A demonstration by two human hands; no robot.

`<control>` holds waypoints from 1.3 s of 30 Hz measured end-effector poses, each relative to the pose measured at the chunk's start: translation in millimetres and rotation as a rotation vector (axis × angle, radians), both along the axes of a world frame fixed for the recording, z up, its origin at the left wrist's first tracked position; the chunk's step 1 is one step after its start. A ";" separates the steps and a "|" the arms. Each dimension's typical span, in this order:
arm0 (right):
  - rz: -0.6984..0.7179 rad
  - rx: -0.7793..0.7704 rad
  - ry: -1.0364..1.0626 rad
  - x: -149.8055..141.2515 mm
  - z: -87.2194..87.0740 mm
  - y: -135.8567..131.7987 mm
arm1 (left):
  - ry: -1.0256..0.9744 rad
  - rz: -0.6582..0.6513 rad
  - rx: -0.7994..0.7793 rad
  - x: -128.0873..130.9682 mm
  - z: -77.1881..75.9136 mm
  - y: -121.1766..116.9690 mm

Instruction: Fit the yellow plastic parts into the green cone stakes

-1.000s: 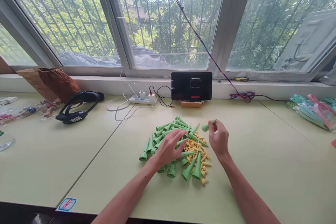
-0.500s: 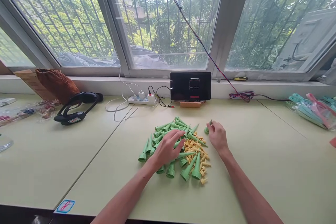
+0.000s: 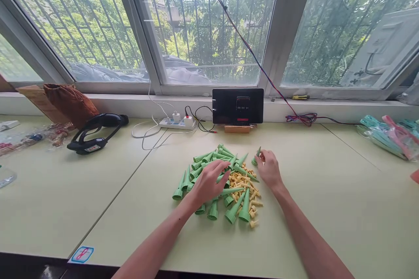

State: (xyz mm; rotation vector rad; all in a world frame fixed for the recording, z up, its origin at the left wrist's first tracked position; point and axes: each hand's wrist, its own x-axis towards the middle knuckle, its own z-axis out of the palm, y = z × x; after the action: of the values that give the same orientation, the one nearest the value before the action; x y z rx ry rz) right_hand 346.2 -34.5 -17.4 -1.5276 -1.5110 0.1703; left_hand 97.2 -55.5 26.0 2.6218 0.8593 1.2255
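Note:
A heap of green plastic cone spikes (image 3: 203,163) lies in the middle of the pale green table (image 3: 327,209), mixed with small yellow plugs (image 3: 240,181). My left hand (image 3: 209,182) rests on the heap with its fingers curled over several cones. My right hand (image 3: 269,168) is low at the heap's right edge, its fingertips pinched on a single green cone (image 3: 256,157) that points up and away.
A dark tablet (image 3: 238,106) stands at the back by the window sill, with a power strip (image 3: 178,123) and cables to its left. A black headset (image 3: 96,133) and a brown bag (image 3: 70,102) lie far left. Coloured plastic items (image 3: 389,135) are at the far right.
My right hand has come down from above the table to the heap's right edge, still pinching the green cone. My left hand has stayed on the heap.

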 end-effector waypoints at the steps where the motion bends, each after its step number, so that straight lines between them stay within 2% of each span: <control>1: -0.001 0.008 -0.005 0.1 -0.2 0.3 | 0.000 0.001 -0.004 -0.1 -0.1 0.0; 8: -0.008 0.055 -0.042 -1.8 3.9 -1.6 | -0.002 -0.001 -0.010 -0.9 -1.4 1.1; 12: -0.067 0.099 0.005 -6.4 16.8 -9.6 | -0.008 0.003 -0.019 -0.4 -0.7 1.0; 17: -0.179 0.242 0.086 -15.0 34.6 -22.1 | -0.013 0.006 0.001 0.9 2.4 -1.0; 19: -0.131 0.247 0.084 -21.9 37.5 -26.5 | -0.013 0.004 0.010 1.4 3.6 -1.7; 23: 0.139 0.112 0.044 -42.3 35.3 -32.7 | -0.005 0.012 0.020 2.2 4.4 -2.4; 25: 0.221 0.070 -0.024 -51.5 32.5 -34.1 | -0.003 0.014 0.023 2.7 4.4 -2.8; 31: 0.231 0.035 -0.090 -55.6 24.5 -32.6 | 0.000 0.012 0.017 4.9 6.2 -4.7; 39: 0.232 -0.099 -0.237 -53.8 20.3 -32.9 | 0.007 0.007 0.020 6.0 7.3 -5.6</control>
State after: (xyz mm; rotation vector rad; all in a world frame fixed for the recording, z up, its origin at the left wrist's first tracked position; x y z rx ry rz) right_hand 292.4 -67.4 2.9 -1.4868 -1.8933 0.2065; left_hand 103.2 -61.1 33.4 2.6422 0.8630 1.2340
